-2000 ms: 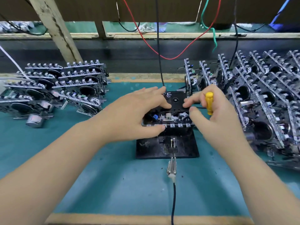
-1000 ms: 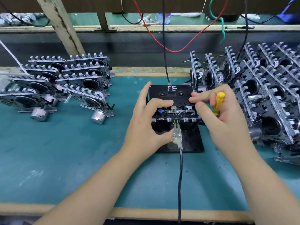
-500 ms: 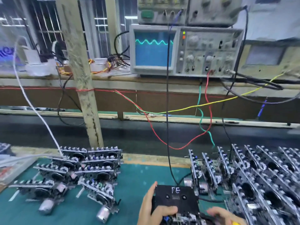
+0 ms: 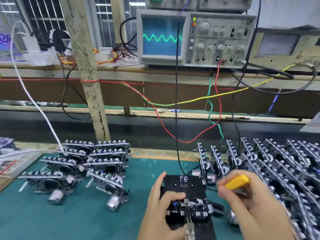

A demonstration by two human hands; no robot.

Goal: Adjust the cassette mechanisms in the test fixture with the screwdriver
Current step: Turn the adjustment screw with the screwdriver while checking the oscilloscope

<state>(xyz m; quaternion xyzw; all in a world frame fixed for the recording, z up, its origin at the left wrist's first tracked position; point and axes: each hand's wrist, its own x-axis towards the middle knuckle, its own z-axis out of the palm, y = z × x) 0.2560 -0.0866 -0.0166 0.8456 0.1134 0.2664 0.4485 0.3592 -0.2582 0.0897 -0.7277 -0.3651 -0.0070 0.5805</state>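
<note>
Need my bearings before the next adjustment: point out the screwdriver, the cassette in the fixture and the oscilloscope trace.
screwdriver (image 4: 236, 182), head view, on its yellow handle.
cassette (image 4: 183, 185), head view, on its black face below the white lettering.
oscilloscope trace (image 4: 161, 38), head view, on the green wave mid-screen.

An electronics assembly workshop is shown: an oscilloscope (image 4: 194, 38) is shelved above a green-matted bench (image 4: 78, 219) stacked with cassette mechanisms (image 4: 97, 160).
</note>
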